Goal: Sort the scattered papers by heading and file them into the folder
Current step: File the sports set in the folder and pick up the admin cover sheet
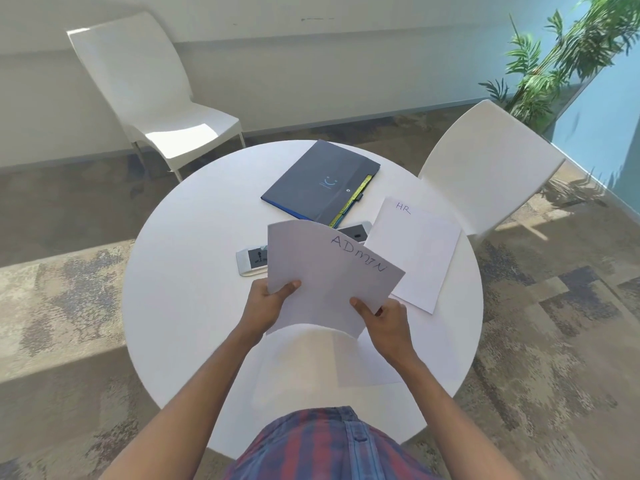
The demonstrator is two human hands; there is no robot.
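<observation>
Both hands, left (268, 299) and right (382, 318), pinch the ADMIN sheets (325, 278) above the round table (180, 306); squaring their edges first should ease filing into the closed grey folder (311, 181) beyond.

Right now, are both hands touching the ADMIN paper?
Touching. The head view shows the left hand and right hand each pinching the lower edge of the ADMIN paper.

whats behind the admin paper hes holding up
Behind the ADMIN paper a socket strip on the table shows at both ends; its middle is covered. The folder lies farther back.
</observation>
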